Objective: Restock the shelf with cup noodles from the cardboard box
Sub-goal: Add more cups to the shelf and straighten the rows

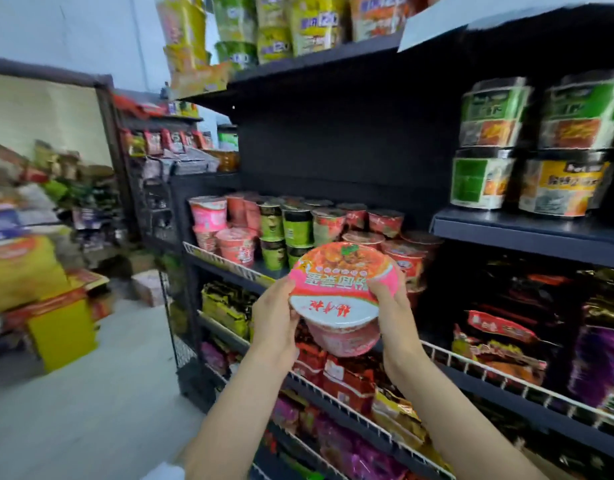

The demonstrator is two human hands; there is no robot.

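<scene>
I hold a pink cup of noodles (340,296) with an orange and white lid between both hands, tilted so its lid faces me. My left hand (276,317) grips its left side and my right hand (393,306) grips its right side. The cup is in front of the dark shelf (229,268) with a white wire rail, where pink, green and red noodle cups (291,226) stand in rows. The cardboard box is not in view.
Green and yellow noodle bowls (530,143) are stacked on a higher shelf at the right. Noodle packets (347,379) fill the lower shelves. More cups (281,26) sit on the top shelf. Yellow and red cartons (49,299) stand on the floor at the left.
</scene>
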